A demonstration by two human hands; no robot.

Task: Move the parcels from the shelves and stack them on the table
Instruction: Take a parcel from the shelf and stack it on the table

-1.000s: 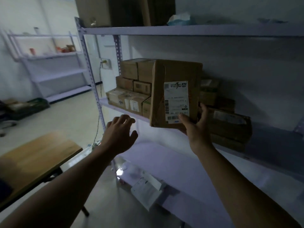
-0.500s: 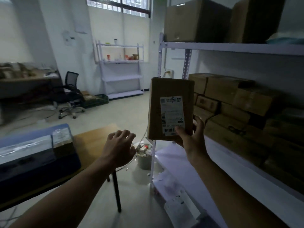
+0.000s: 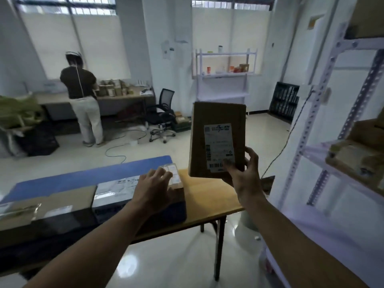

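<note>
While right hand [image 3: 246, 179] pinches labelled parcel [image 3: 216, 117] upright above table [image 3: 207, 196], left hand [image 3: 154, 190] hovers slack-fingered, likely to steady it.

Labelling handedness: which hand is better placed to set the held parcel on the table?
Right. The right hand grips the parcel above the bare end of the table; the left hand is empty.

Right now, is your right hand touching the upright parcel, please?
Touching. The head view shows the right hand gripping the parcel's lower right corner, thumb on its label.
</note>
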